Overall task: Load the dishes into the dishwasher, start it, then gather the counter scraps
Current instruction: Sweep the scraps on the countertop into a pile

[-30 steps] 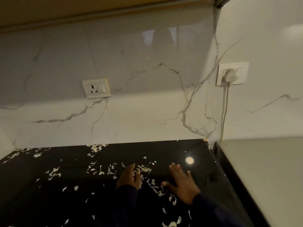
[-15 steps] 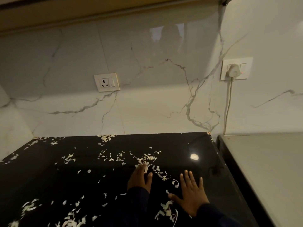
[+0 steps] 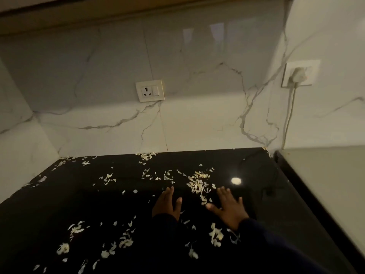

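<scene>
Since half a second ago both hands have slid away from each other on the black counter (image 3: 102, 210), so the left hand (image 3: 166, 204) and right hand (image 3: 229, 207) now lie well apart. Both lie palm down on the counter, the left with fingers close together and thumb out, the right with fingers spread and thumb reaching toward the left. The pale scraps (image 3: 197, 183) lie scattered over the counter, thickest in a heap just beyond the gap between the hands; a socket (image 3: 150, 90) sits on the marble wall behind the counter.
</scene>
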### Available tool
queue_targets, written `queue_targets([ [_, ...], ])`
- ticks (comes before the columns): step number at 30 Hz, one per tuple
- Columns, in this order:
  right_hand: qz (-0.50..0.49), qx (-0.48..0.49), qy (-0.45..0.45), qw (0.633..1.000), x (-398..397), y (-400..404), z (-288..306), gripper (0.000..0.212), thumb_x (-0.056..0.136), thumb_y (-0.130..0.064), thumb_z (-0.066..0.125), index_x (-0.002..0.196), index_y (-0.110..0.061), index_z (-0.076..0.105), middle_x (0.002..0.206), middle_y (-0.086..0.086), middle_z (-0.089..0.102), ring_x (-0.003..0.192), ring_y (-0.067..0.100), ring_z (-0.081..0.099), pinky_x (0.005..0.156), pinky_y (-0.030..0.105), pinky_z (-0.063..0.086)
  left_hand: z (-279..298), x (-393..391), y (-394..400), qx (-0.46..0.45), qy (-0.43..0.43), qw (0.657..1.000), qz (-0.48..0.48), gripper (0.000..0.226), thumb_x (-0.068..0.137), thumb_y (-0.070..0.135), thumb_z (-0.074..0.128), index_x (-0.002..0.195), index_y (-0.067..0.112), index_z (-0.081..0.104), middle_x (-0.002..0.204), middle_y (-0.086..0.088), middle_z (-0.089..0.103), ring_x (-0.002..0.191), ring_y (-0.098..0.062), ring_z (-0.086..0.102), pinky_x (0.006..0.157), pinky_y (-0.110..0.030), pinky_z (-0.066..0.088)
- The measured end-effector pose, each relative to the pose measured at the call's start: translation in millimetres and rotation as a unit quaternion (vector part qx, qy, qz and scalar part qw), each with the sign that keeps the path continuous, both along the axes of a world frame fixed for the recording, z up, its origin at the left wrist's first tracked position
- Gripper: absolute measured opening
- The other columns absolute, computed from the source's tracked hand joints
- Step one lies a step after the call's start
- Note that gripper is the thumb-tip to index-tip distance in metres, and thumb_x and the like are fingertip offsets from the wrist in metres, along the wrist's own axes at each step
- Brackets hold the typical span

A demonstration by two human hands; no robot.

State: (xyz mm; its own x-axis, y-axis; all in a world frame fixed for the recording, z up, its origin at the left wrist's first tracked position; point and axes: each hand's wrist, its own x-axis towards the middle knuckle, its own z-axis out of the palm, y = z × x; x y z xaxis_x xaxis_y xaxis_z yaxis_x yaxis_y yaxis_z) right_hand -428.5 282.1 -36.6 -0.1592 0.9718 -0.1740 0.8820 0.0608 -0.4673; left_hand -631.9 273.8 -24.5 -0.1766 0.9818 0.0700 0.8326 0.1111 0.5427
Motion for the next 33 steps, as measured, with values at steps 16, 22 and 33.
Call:
queue_targets([
  [16,-0.067,-0.042,-0.120,0.990,-55,-117,-28,0.150,0.024,-0.099,-0.006,0.142,-0.008,-0.022,0.144,0.011,-0.032,0.137,0.027,-0.028,0.110,0.054,-0.014,1,-32,-37,0.023,-0.071,0.997,-0.007,0.050,0.095,0.035,0.040,0.142,0.022,0.030,0.150,0.000,0.029,0.139,-0.016,0.026,0.112,-0.030,0.026],
  [22,-0.141,-0.067,-0.097,0.983,-77,-94,-19,0.145,0.023,-0.097,-0.009,0.137,-0.009,-0.026,0.151,0.021,-0.024,0.140,0.037,-0.022,0.109,0.062,-0.009,11,-43,-35,0.054,-0.085,0.995,-0.020,0.049,0.095,0.034,0.042,0.141,0.023,0.031,0.150,0.001,0.029,0.138,-0.015,0.028,0.109,-0.027,0.028],
  [33,-0.166,-0.057,-0.095,0.980,-79,-32,-16,0.146,0.022,-0.097,-0.011,0.143,-0.015,-0.022,0.151,0.025,-0.021,0.140,0.039,-0.020,0.109,0.062,-0.008,12,-84,-12,0.035,-0.078,0.996,-0.020,0.050,0.095,0.028,0.042,0.141,0.018,0.027,0.151,-0.001,0.026,0.140,-0.015,0.024,0.113,-0.031,0.025],
])
